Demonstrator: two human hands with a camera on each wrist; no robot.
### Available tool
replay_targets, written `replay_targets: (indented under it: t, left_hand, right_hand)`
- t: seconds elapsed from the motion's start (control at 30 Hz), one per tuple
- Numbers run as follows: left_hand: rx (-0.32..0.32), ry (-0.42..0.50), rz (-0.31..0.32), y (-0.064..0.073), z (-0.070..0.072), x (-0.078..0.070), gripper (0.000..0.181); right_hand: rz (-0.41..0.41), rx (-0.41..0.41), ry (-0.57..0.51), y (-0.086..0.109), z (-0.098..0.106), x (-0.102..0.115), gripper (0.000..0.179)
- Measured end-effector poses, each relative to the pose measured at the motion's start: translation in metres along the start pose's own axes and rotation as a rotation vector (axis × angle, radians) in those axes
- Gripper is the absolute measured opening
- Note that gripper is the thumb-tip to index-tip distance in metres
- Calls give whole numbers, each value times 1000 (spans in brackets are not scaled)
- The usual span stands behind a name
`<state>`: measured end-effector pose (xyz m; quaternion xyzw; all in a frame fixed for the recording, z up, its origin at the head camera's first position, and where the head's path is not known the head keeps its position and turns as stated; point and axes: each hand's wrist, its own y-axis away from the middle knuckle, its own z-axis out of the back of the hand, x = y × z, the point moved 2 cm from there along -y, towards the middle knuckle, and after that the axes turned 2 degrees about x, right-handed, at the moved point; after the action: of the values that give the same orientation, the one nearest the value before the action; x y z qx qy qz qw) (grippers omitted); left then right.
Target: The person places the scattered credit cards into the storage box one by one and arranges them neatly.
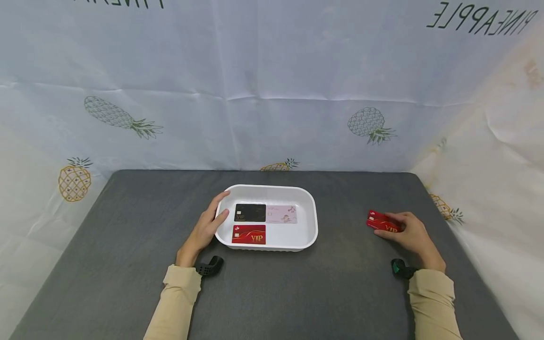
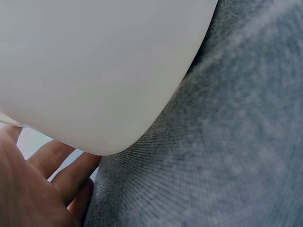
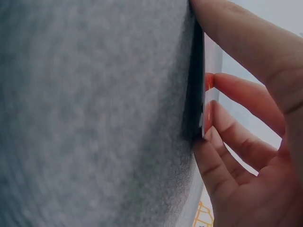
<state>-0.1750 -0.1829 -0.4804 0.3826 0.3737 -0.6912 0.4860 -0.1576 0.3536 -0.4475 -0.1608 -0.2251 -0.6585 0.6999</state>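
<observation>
My left hand [image 1: 206, 228] grips the left end of a white plastic tray [image 1: 306, 236], thumb over the rim. In the left wrist view the fingers [image 2: 52, 158] lie against the outside of its wall. Inside the tray are a black VIP card [image 1: 250, 213], a pink VIP card [image 1: 281, 214] beside it, and a red VIP card [image 1: 249, 234] below the black one. Off to the right, my right hand [image 1: 410, 233] pinches another red VIP card [image 1: 378, 219] by its edges, close over the table. The right wrist view shows this card [image 3: 203, 94] edge-on between thumb and fingers.
A dark grey cloth-covered table [image 1: 323, 297] lies under everything. Behind it hangs a white curtain [image 1: 255, 123] printed with pineapples, which also runs down both sides. A black band [image 1: 210, 267] is on the left wrist and another black band [image 1: 401, 269] on the right.
</observation>
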Motion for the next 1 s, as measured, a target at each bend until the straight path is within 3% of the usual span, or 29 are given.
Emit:
replay_targets:
  t: [0.2, 0.63, 1.0]
  left_hand:
    - [0, 1, -3, 0, 1, 0, 56]
    - [3, 8, 12, 0, -1, 1, 56]
    - [-1, 7, 13, 1, -1, -1, 57]
  right_hand:
    - [-17, 21, 5, -1, 2, 3, 72]
    - [-58, -25, 9, 3, 1, 2, 72]
    - [-8, -70, -1, 5, 3, 17, 70]
